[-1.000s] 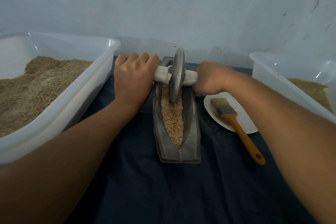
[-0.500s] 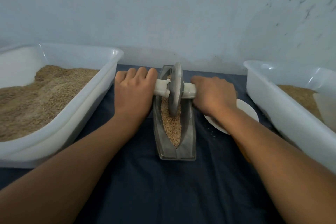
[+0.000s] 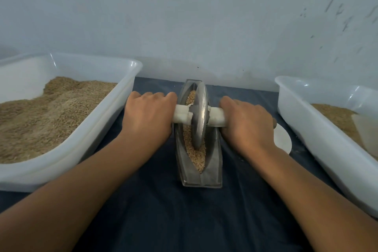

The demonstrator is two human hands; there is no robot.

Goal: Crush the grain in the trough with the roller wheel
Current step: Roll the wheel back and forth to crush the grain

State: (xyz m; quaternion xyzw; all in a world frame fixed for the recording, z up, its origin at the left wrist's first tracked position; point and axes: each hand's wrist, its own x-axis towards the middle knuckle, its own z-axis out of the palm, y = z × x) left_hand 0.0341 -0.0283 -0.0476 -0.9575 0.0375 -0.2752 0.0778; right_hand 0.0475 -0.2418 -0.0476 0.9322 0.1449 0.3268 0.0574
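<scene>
The roller wheel [image 3: 199, 115] is being gripped by both closed hands, left hand [image 3: 148, 116] and right hand [image 3: 246, 125], on its white axle; even downward pressure is being advised, keeping it upright between them through the grain [image 3: 196, 155] in the trough [image 3: 212, 172].

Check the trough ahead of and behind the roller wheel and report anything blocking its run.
Nothing visible blocks it. The roller wheel stands in the trough with only grain along the channel. The left hand and right hand grip the axle outside the walls.
</scene>
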